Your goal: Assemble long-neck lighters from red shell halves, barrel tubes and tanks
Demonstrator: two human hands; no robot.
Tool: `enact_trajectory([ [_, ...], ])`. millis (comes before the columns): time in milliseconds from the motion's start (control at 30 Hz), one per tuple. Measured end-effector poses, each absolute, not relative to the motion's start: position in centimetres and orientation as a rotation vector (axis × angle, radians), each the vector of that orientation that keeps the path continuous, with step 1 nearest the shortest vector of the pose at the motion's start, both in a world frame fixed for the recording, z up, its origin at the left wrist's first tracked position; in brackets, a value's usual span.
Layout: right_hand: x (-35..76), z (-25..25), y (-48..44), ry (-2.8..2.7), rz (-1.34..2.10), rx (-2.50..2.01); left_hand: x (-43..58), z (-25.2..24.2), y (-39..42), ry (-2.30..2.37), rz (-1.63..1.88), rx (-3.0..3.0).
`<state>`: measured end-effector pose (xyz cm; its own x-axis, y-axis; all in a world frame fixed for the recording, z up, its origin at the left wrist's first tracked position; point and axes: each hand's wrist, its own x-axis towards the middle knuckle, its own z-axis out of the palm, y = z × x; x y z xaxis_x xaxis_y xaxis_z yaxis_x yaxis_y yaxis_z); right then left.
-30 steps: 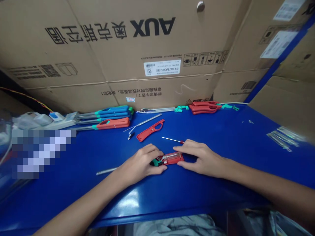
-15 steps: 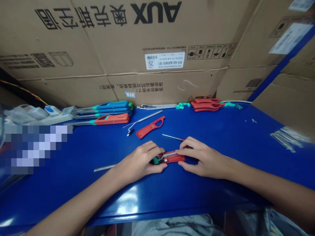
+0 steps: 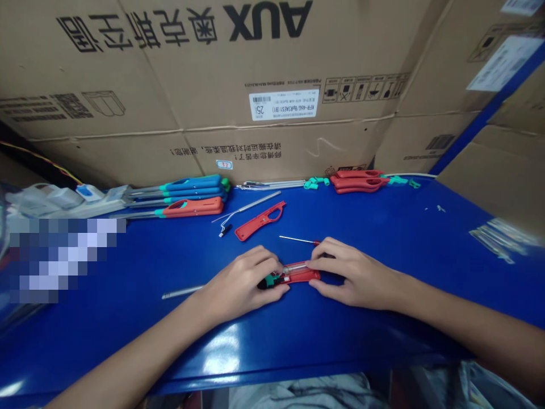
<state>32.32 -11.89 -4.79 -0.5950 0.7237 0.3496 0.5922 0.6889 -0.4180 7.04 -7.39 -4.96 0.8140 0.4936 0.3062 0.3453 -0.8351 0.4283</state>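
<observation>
Left hand [image 3: 242, 282] fingers [image 3: 267, 262] are curling closed over the left end of the red lighter body [image 3: 303, 275], thumb pressing on its near side. The green trigger piece [image 3: 268, 280] is peeking out under them. Right hand [image 3: 354, 272] fingers [image 3: 326, 257] are pinching the right end of the same body, forefinger on the far edge, thumb on the near edge. The lighter body is lying flat on the blue tabletop [image 3: 383, 221], near middle, between both hands, open side up with a clear tube showing inside.

A thin pin with a red tip [image 3: 297, 240] is lying just beyond the right hand. A loose metal rod [image 3: 181, 292] is lying left of the left wrist. Farther back a red shell half [image 3: 260, 220] and a metal tube with wires [image 3: 249, 208] are resting side by side. Far left, finished long lighters [image 3: 193, 194] are sitting in a stack. Far right of middle, more red shells [image 3: 358, 182] and small green bits [image 3: 315, 182] are lying against the cardboard boxes [image 3: 264, 62]. Clear bags [image 3: 498, 238] are lying at the right edge, blurred.
</observation>
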Motion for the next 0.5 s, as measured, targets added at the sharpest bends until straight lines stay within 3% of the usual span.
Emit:
enact_trajectory([
  [500, 32.28, -5.22, -12.0, -2.391, 0.331, -1.036, 7.03, -5.18, -7.3, 0.531, 0.579, 2.712],
])
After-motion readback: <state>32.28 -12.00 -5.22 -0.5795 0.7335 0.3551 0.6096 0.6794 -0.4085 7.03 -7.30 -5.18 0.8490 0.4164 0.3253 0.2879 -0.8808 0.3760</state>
